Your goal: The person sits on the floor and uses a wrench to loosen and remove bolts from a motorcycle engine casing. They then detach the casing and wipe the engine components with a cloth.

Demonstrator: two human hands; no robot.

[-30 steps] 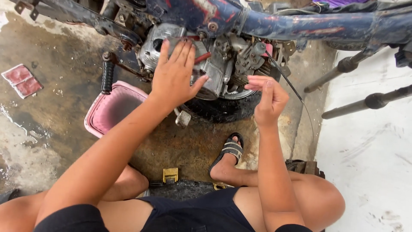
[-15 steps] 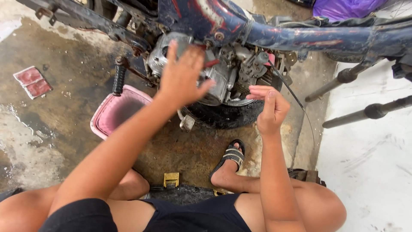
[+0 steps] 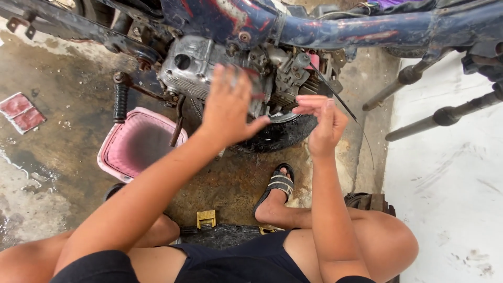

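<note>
- Engine [image 3: 209, 65]: grey, oily casing hung under the blue frame [image 3: 335, 29]; it serves as the landmark for every place below.
- Left hand [image 3: 230, 107]: raised in front of the engine's side cover, fingers spread and palm toward the casing. It is blurred, so whether the fingertips touch the metal cannot be told; it grips nothing that shows.
- Right hand [image 3: 322, 123]: just right of the engine, fingers drawn together as if pinching something small (the object, if any, is too small to make out).
- Cable [image 3: 340, 102]: thin black line running down and right from the engine, passing just beside the right hand.
- Tub [image 3: 139, 147]: pink, standing on the floor below and left of the engine, beneath the kick lever [image 3: 121, 99].
- Tyre [image 3: 283, 133]: black, lying on the floor directly under the engine.
- Foot [image 3: 275, 191]: sandalled, on the wet concrete below the engine, near the tyre.
- Risks, as judged: a small part pinched in oily fingers could slip and fall beside the tyre rather than into the tub, which sits well left of the right hand; the spread left hand could slide off the greasy casing onto sharp fins; the loose cable could snag the right wrist.
</note>
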